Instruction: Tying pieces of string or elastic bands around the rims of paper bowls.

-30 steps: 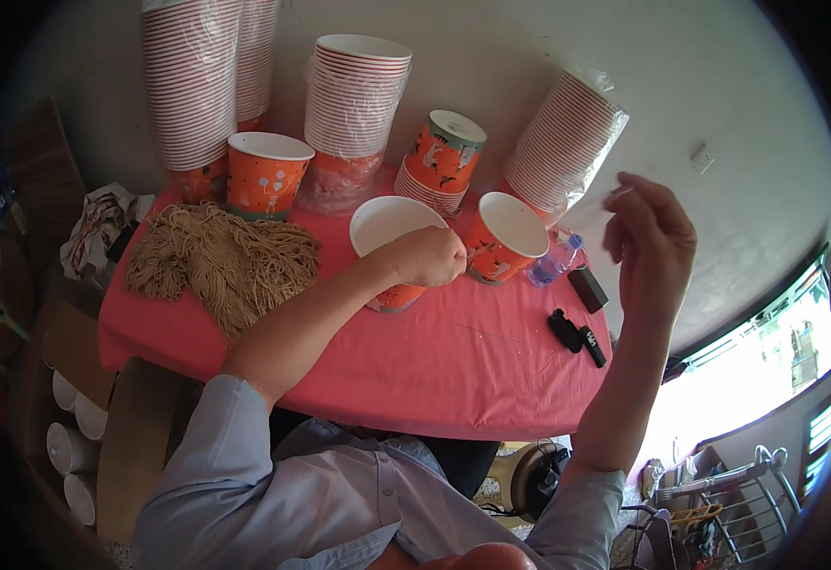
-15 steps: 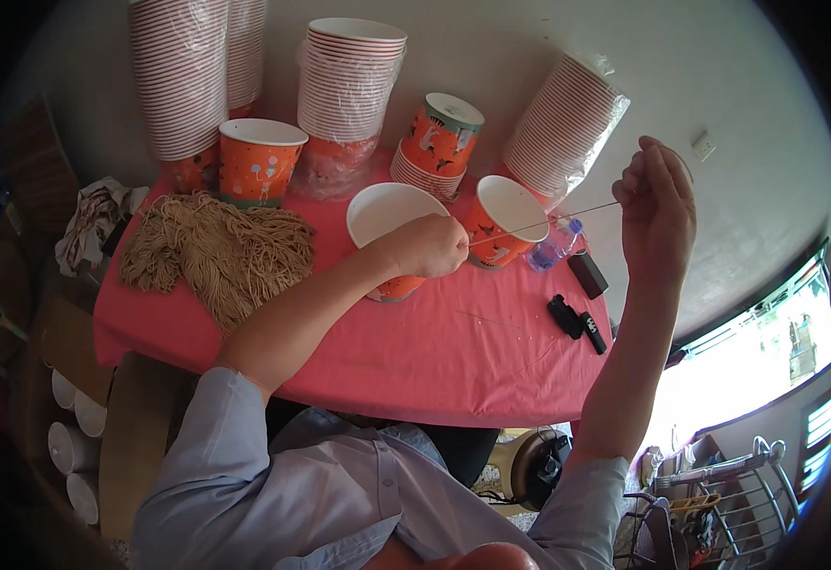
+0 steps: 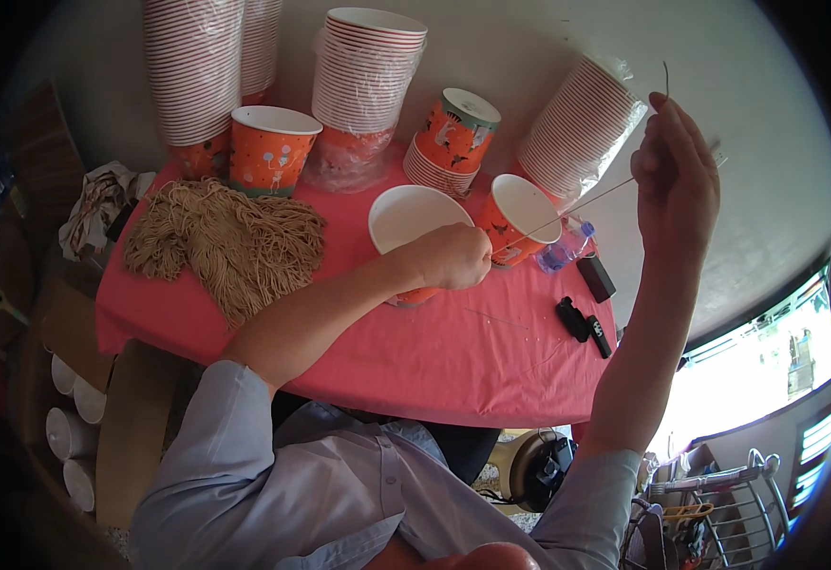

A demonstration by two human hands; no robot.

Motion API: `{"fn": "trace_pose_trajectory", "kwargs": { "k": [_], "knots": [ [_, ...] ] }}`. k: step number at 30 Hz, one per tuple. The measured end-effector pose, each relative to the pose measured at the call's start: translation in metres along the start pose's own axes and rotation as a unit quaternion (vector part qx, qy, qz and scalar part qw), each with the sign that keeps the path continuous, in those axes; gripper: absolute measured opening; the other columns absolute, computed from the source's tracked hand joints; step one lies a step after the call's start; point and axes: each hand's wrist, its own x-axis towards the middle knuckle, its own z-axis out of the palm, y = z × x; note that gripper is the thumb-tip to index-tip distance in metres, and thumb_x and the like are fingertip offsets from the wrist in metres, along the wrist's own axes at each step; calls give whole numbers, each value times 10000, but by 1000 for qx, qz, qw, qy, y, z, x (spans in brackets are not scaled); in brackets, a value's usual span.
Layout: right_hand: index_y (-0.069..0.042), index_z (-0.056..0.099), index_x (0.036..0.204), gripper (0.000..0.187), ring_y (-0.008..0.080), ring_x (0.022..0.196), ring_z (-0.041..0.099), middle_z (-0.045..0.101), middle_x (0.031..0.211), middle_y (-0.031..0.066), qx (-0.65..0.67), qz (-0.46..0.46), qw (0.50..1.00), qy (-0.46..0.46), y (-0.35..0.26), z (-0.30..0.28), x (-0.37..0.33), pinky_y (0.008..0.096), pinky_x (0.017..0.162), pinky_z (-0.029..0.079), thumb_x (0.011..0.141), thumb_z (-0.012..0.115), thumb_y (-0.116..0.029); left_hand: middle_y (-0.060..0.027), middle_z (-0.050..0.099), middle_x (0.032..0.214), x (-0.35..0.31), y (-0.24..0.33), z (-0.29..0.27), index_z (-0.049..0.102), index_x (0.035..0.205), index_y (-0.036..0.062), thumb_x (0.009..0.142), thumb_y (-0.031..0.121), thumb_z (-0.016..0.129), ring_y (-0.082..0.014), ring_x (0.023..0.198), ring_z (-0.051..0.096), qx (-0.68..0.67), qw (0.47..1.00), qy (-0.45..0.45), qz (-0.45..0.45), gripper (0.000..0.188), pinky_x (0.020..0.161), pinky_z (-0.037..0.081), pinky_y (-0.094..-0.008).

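Observation:
A thin tan cord (image 3: 577,207) runs taut between my two hands, rising to the right. My left hand (image 3: 460,256) is closed on its lower end, in front of a white-lined orange paper bucket (image 3: 413,204). Raised high against the wall, my right hand (image 3: 679,166) pinches the other end, and a short tip of cord sticks up above the fingers. Behind the cord stands a second orange paper bucket (image 3: 520,211). A tangled heap of tan cord (image 3: 235,237) lies on the left of the pink-covered table (image 3: 406,370).
Wrapped bucket stacks (image 3: 192,76) line the wall, with an upturned bucket (image 3: 460,128) on a short stack. At the right lie a clear bottle (image 3: 567,249), a dark box (image 3: 596,277) and small black objects (image 3: 582,325). A carton of white rolls (image 3: 72,432) stands below left.
My right hand has moved up and slightly right, and the cord tip now stands above its fingers. My left hand shifts slightly right and down in the picture, as the whole view shifts a little.

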Motion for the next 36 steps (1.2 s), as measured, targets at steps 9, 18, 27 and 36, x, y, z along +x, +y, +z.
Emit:
{"fn": "trace_pose_trajectory", "kwargs": {
  "k": [9,18,27,36],
  "knots": [
    [-50,815,1111,206,32,600,471,656,791,-27,-143,75,986,47,28,53,-23,225,524,346,983,722,-181,-254,733,890,-13,0,1,754,993,-11,978,152,563,-406,812,724,-14,998,50,47,252,796,556,-502],
    [6,795,1017,208,74,705,634,698,780,19,-253,261,925,-114,143,72,-85,252,614,500,945,762,-186,-123,748,902,-80,-44,-143,747,1107,0,1035,219,647,-104,833,688,44,984,150,-89,251,745,538,-317],
    [-47,773,911,186,105,618,652,699,767,14,-233,438,847,-192,186,99,-75,278,527,500,902,717,-224,-21,753,1020,-100,-96,-92,690,1379,38,1033,148,672,-89,880,672,-187,961,131,-154,364,808,553,-270],
    [-90,765,894,175,96,609,632,696,767,-26,-246,443,840,-193,176,108,-75,286,525,481,877,704,-253,-15,749,1043,-102,-103,-90,667,1423,40,1030,115,645,-85,921,661,-207,965,75,-139,401,840,548,-266]
  ]
}}
